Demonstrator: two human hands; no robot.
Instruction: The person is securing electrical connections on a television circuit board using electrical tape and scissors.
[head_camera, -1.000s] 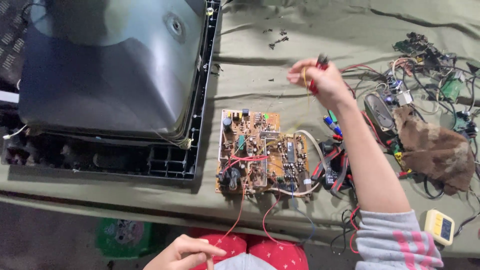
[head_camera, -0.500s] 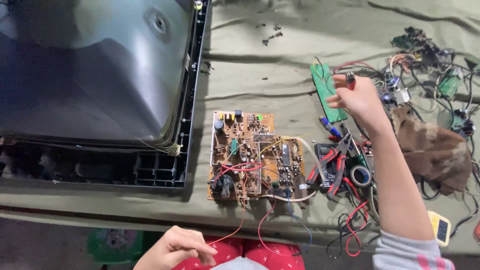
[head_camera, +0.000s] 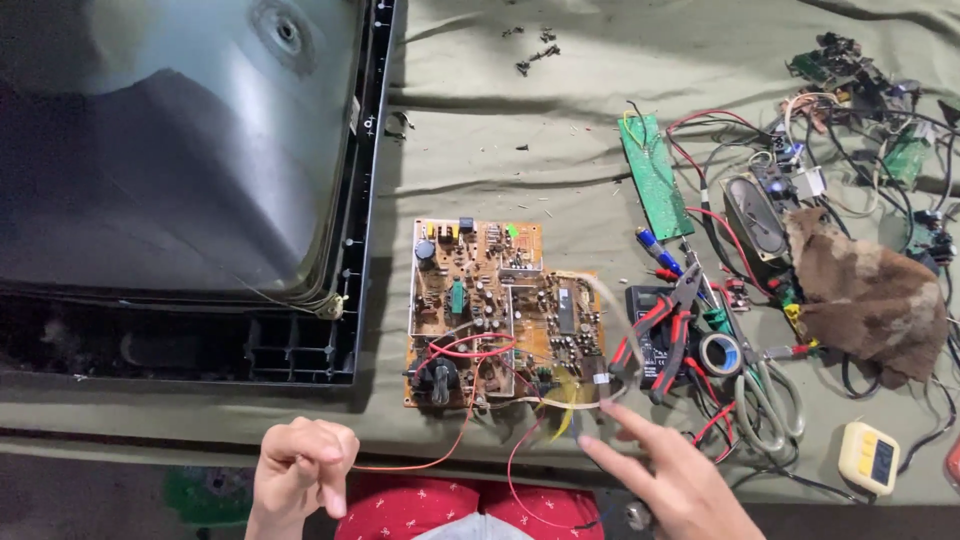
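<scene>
The left hand (head_camera: 300, 470) is curled shut at the near edge of the worktop (head_camera: 480, 130), pinching a thin red wire (head_camera: 425, 462) that runs up and to two o'clock into the circuit board (head_camera: 500, 315); it looks held taut so the lead stays out of the way of the parts. The right hand (head_camera: 670, 480) is open, fingers (head_camera: 625, 425) spread and blurred, holding nothing, its tips just below the board's near right corner by the pale ribbon cable (head_camera: 560, 400) there. The board lies flat, parts up, at twelve o'clock from the hands, within easy reach of both. At three o'clock from it sits a cluster of tools: red-handled pliers (head_camera: 665, 335) lying across a dark meter (head_camera: 655, 335), a roll of tape (head_camera: 722, 353) and scissors (head_camera: 765, 400), kept close on the right hand's side. Farther toward one o'clock lie a green strip board (head_camera: 655, 178), a speaker (head_camera: 755, 215) and a brown rag (head_camera: 865, 295) amid tangled wires. At nine to eleven o'clock a television tube (head_camera: 170, 130) rests face down in its black frame (head_camera: 365, 200), its back bared. Loose screws (head_camera: 535, 45) sit at twelve o'clock, well apart, and a small yellow gadget (head_camera: 868, 458) at four.
</scene>
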